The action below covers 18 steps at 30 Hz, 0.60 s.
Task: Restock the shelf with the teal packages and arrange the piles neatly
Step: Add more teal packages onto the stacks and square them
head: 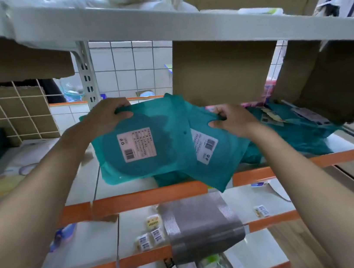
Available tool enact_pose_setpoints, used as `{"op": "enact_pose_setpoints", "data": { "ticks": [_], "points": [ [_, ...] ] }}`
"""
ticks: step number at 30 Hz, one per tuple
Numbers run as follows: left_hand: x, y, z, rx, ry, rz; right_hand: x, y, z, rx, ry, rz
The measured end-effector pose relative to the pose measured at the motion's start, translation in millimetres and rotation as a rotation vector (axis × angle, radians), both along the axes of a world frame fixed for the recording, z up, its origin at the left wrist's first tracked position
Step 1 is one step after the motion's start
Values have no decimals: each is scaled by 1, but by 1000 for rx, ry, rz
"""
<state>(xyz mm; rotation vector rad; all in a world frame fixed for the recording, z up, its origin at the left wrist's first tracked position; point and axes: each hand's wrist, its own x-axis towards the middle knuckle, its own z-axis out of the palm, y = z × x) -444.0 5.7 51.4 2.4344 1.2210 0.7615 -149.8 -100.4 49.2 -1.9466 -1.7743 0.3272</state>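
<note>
The left hand (108,118) grips the upper edge of a teal package (144,168), with the fingers curled over the top and the thumb pressing on the front face. The right hand (235,123) pinches the upper corner of a second teal package (225,161) between thumb and curled fingers. Both packages are flat bags of thin, smooth plastic film, a little wrinkled. In the first one a dark round shape shows through the film, and a pale rectangular label with a barcode sits on its front. The second one carries a white label, lies tilted, and overlaps the right side of the first; its lower corner hangs over the orange front edge of the shelf (148,197). Both are above the white board of this shelf, at its middle; I cannot tell if their lower edges touch the board. To the right, more teal packages (304,138) lie in a loose, uneven pile on the same board, partly under a brown cardboard box (221,70). On the shelf below lies a grey woven sheet (202,225) with a fine mesh texture.
</note>
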Motion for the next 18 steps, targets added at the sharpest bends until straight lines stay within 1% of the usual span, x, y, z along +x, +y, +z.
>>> {"op": "enact_pose_setpoints", "data": {
  "ticks": [3, 6, 12, 15, 18],
  "points": [
    [-6, -32, 2, 24, -20, 14, -6, -26, 1, 42, -142, -21],
    [-17, -63, 0, 8, 22, 65, -13, -49, -4, 88, -207, 10],
    [-54, -116, -14, 33, 24, 148, -41, -80, -13, 127, -174, 86],
    [-77, -130, -16, 28, 51, 163, -59, -82, -16, 116, -168, 139],
    [-101, -140, -17, 20, 60, 226, -79, -80, -15, 114, -169, 185]
  ]
}}
